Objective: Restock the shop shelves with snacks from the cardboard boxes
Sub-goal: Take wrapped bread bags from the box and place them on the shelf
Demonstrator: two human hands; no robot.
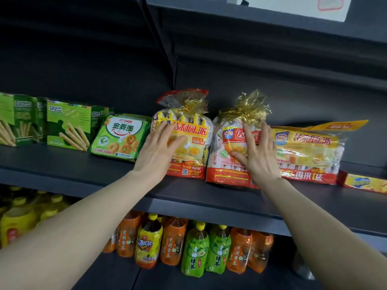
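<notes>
Two yellow-and-red snack bags tied with gold foil stand side by side on the dark shelf [100,176]. My left hand [157,151] lies flat with straight fingers against the front of the left bag [188,147]. My right hand [258,153] presses with spread fingers on the front of the right bag [228,162]. A third bag of the same snack [310,151] lies on its side just to the right of my right hand. No cardboard box is in view.
Left of the bags stand a green ring-biscuit pack [121,137] and green stick-biscuit boxes [67,124]. A red-and-yellow pack [364,183] lies at the far right. The shelf below holds orange, yellow and green tea bottles [194,248]. Another shelf overhangs above.
</notes>
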